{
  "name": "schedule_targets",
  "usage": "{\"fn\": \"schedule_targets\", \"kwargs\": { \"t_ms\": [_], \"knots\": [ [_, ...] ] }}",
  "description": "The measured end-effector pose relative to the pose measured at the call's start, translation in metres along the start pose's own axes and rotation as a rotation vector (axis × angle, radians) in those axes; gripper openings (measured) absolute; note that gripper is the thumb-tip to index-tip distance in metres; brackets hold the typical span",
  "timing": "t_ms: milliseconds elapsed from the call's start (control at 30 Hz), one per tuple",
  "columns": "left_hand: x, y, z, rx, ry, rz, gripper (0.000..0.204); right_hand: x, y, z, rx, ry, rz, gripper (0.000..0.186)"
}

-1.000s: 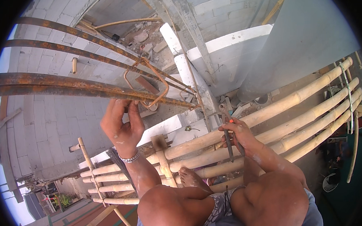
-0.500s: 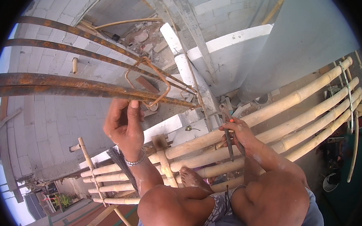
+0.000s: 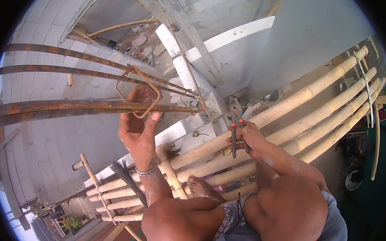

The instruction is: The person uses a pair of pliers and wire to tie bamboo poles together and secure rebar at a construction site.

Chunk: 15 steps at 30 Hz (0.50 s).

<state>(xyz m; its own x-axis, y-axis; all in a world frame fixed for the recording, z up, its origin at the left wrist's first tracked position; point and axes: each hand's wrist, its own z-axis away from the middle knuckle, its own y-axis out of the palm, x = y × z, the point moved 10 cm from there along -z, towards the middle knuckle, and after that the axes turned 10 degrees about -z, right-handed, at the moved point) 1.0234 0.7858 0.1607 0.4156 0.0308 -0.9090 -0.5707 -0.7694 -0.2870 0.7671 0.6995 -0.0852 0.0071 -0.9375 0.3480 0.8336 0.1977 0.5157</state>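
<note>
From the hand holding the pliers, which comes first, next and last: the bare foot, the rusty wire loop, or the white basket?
From the right hand:
1. Bare foot, just below-left on the bamboo.
2. Rusty wire loop, up left on the bars, at the left hand.
3. White basket, far right, below.

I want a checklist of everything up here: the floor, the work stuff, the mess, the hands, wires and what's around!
Surface: bamboo poles lashed side by side; the person squats on them, bare foot showing.
Job's things: rusty steel bars; a bent rusty wire loop around them; pliers.
Clutter: a dark bundle of thin wires by the left wrist.
Hands: left hand grips the loop at a bar; right hand holds the pliers.
Cables: nothing seen.
Surroundings: grey block walls, rubble below.
</note>
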Motion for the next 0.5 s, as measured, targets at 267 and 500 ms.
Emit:
{"fn": "schedule_targets", "kwargs": {
  "t_ms": [267,500],
  "knots": [
    [0.038,0.014,0.020,0.121,-0.180,-0.285,0.039,0.007,0.009,0.005,0.066,0.030,0.031,0.048],
    [0.063,0.013,0.036,-0.039,-0.129,-0.357,0.020,0.001,0.004,0.002,0.064,0.035,-0.003,0.050]
  ]
}}
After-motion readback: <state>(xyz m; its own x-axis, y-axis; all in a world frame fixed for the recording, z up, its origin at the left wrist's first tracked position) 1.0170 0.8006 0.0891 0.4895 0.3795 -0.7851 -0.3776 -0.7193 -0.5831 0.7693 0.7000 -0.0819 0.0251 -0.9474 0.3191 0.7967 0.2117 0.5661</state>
